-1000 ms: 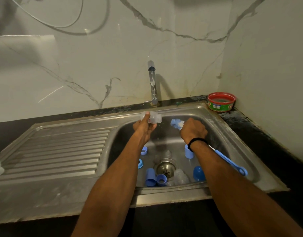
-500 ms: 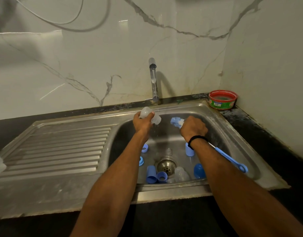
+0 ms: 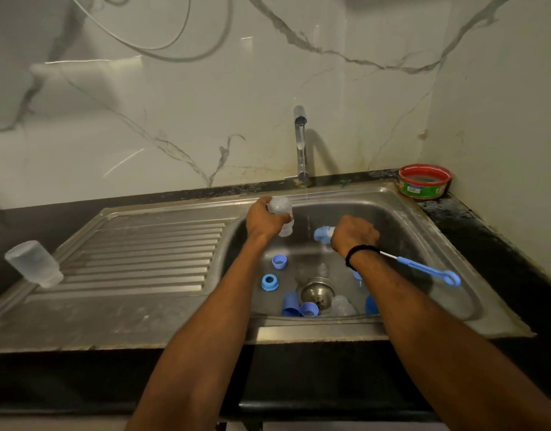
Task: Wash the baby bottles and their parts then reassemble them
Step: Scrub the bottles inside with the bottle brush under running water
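My left hand [image 3: 263,219] grips a clear baby bottle [image 3: 280,207] over the sink basin, tipped with its mouth pointing down, left of the thin water stream. My right hand [image 3: 353,235] grips a blue bottle brush [image 3: 421,267]; its bristle head [image 3: 323,234] sticks out to the left, its handle trails to the right. On the basin floor lie blue rings [image 3: 270,282], blue caps [image 3: 291,303], a clear bottle [image 3: 342,304] and a clear teat [image 3: 322,269] around the drain [image 3: 317,292]. Another clear bottle [image 3: 34,263] lies at the drainboard's left end.
The tap [image 3: 300,144] stands behind the steel sink [image 3: 423,231] and runs a thin stream. A red and green tub [image 3: 424,181] sits on the dark counter in the back right corner. The ribbed drainboard [image 3: 143,259] stretches to the left.
My left hand has turned the bottle from lying sideways under the tap to mouth down, slightly left of the stream. My right hand with the brush stays almost still.
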The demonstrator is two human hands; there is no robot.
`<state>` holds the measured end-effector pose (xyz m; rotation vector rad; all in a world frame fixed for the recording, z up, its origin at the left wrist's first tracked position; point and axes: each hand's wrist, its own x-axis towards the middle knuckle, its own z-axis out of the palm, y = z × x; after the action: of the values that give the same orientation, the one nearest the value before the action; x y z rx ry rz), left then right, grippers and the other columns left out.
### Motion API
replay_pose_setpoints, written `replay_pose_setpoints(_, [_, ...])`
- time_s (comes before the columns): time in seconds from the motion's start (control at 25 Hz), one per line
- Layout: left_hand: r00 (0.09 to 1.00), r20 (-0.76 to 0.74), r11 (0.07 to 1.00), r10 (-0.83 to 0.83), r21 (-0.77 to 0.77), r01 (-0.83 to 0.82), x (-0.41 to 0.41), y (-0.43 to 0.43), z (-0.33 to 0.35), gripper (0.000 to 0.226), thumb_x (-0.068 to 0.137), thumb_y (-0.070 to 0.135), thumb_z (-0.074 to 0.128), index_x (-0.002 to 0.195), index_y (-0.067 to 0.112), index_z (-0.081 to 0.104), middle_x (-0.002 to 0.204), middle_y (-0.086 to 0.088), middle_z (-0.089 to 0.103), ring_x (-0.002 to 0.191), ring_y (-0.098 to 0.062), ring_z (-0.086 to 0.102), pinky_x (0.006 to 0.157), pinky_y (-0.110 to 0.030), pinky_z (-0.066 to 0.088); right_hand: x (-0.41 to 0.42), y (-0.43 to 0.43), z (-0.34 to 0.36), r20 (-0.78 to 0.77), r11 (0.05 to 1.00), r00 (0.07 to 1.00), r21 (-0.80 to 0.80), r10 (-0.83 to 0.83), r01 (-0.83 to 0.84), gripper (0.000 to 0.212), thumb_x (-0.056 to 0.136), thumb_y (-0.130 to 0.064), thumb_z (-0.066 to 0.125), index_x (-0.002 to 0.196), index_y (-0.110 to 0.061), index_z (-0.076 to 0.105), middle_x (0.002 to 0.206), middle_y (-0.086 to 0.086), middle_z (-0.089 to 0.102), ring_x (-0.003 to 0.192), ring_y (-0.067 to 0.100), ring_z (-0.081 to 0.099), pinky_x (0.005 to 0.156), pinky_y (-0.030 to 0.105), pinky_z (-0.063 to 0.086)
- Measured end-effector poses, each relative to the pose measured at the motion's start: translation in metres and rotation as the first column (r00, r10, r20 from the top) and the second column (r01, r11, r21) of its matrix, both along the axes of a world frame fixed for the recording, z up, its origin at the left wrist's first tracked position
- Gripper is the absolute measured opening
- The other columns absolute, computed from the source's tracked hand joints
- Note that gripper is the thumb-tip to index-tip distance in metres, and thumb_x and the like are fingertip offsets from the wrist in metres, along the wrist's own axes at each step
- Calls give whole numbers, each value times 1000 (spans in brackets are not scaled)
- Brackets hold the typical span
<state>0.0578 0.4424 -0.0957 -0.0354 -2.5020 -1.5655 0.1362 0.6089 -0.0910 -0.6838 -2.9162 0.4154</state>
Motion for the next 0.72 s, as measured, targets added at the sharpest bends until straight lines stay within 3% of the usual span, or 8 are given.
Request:
replay_pose_setpoints(0.08, [1000,12,1000,2,8,-2,8,-11,3,60,77,15,85,131,12,58,126,-9,66,111,-22,62,91,-30,49,3,-9,2,35,999,999,33,30,-31,28,92,-26,64,115,-11,65,113,10,67,103,27,64,75,33,47])
replay_pose_setpoints(0.28, [999,37,996,-10,-85,14,15,-38,3,56,75,22,87,125,15,63,119,-6,70,108,-21,66,95,-36,54,7,-24,7,44,997,997,41,69,-71,28,92,-27,64,115,-11,66,112,11,67,101,27,65,70,32,43])
replay_pose_setpoints(0.44, [999,32,992,-3,-122,7,17,-45,1,66,71,28,89,130,14,62,121,-6,70,109,-22,66,98,-40,55,6,-19,4,16,997,997,28,69,-70,33,93,-32,64,115,-7,65,111,14,67,100,30,65,73,35,46])
replay_pose_setpoints(0.6, [999,26,999,33,-43,-32,31,-64,21,70,77,27,85,137,13,54,127,-7,63,115,-25,62,85,-35,58,-1,-13,1,-8,997,997,29,76,-76,38,87,-31,70,115,-7,66,116,19,66,107,37,63,84,40,51])
replay_pose_setpoints(0.72, [996,12,995,93,-39,-93,30,-107,53,70,73,28,85,135,14,56,123,-9,62,110,-27,63,90,-41,58,-8,-19,0,-5,998,998,-1,69,-69,42,84,-35,74,110,-4,66,108,22,66,99,39,64,80,41,51])
